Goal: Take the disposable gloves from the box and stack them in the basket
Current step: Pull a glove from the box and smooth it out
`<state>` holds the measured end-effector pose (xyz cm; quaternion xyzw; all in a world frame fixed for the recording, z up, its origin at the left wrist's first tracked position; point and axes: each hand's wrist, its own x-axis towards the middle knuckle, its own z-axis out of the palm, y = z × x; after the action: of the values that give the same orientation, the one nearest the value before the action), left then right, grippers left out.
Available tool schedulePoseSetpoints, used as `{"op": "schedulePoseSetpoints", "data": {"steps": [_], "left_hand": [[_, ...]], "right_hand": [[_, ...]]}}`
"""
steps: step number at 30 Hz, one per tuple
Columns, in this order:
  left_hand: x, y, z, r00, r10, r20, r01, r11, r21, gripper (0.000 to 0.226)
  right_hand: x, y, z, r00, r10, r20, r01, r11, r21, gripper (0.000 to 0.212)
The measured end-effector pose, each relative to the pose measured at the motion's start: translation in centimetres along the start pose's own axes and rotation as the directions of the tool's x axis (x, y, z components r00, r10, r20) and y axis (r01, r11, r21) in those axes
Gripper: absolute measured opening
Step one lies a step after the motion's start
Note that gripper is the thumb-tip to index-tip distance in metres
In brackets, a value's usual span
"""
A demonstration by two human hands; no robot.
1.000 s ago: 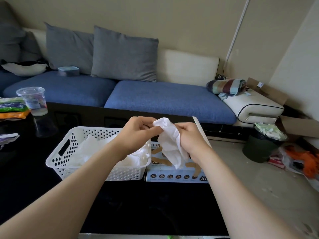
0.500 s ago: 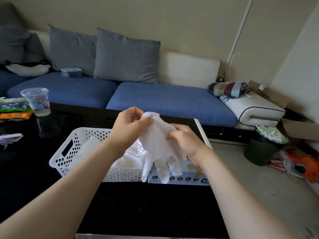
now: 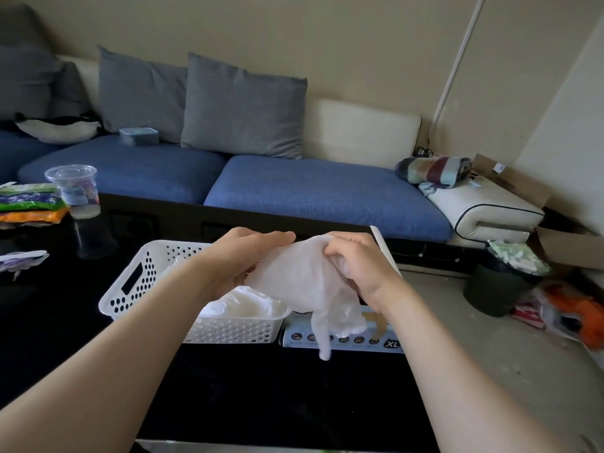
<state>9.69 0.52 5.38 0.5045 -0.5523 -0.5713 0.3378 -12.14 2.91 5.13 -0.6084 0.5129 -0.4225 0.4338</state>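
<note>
Half a second ago the glove (image 3: 294, 276) hung upright between our hands. Now we have tipped it flatter and drawn it leftward, so it spreads just above the right end of the basket (image 3: 130, 256), its fingers dangling to the basket's right, in front of the box (image 3: 343, 339). Our right hand (image 3: 356, 263) pinches one bunched corner with curled fingers and our left hand (image 3: 242, 256) lies nearly straight-fingered against the opposite edge, above the stacked gloves (image 3: 248, 304) inside the basket, so we judge this one ready to lay on top.
</note>
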Motion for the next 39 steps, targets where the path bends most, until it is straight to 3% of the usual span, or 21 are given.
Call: {"op": "schedulePoseSetpoints", "data": {"steps": [4, 7, 11, 16, 24, 28, 31, 34, 39], "left_hand": [[-0.9, 0.3, -0.2, 0.985, -0.124, 0.116, 0.126, 0.992, -0.005, 0.052], [-1.3, 0.4, -0.7, 0.987, -0.089, 0.130, 0.092, 0.996, -0.018, 0.051], [-1.1, 0.1, -2.2, 0.996, 0.080, -0.038, -0.081, 0.996, -0.027, 0.044], [-1.1, -0.5, -3.9, 0.957, 0.150, -0.248, -0.137, 0.988, 0.069, 0.044], [-2.1, -0.9, -6.9, 0.972, 0.071, -0.225, -0.093, 0.991, -0.092, 0.038], [-1.2, -2.1, -9.2, 0.953, -0.021, -0.301, -0.019, 0.992, -0.129, 0.040], [0.2, -3.8, -10.9, 0.894, -0.014, -0.448, 0.070, 0.991, 0.110, 0.049], [1.5, -5.4, -12.0, 0.821, 0.061, -0.567, 0.186, 0.911, 0.368, 0.050], [2.4, -6.5, -11.8, 0.759, 0.259, -0.598, 0.307, 0.668, 0.678, 0.038]], "right_hand": [[0.2, -0.2, 0.2, 0.999, 0.023, 0.035, -0.025, 0.999, 0.033, 0.037], [0.5, -0.4, 1.0, 0.999, 0.034, 0.027, -0.035, 0.999, 0.041, 0.036], [1.1, -0.5, 2.3, 0.997, 0.077, -0.005, -0.077, 0.997, -0.006, 0.024], [1.5, -0.8, 3.7, 0.992, 0.113, 0.053, -0.114, 0.993, 0.010, 0.021], [2.8, -1.2, 5.9, 0.961, 0.153, 0.229, -0.180, 0.978, 0.106, 0.024], [4.3, -1.2, 7.5, 0.934, 0.222, 0.280, -0.246, 0.968, 0.051, 0.023], [5.4, -1.1, 8.6, 0.928, 0.276, 0.252, -0.271, 0.961, -0.055, 0.018], [6.6, -0.8, 9.6, 0.954, 0.267, 0.138, -0.242, 0.954, -0.176, 0.014], [7.9, 0.3, 11.2, 0.997, 0.039, -0.074, -0.071, 0.865, -0.496, 0.012]]}}
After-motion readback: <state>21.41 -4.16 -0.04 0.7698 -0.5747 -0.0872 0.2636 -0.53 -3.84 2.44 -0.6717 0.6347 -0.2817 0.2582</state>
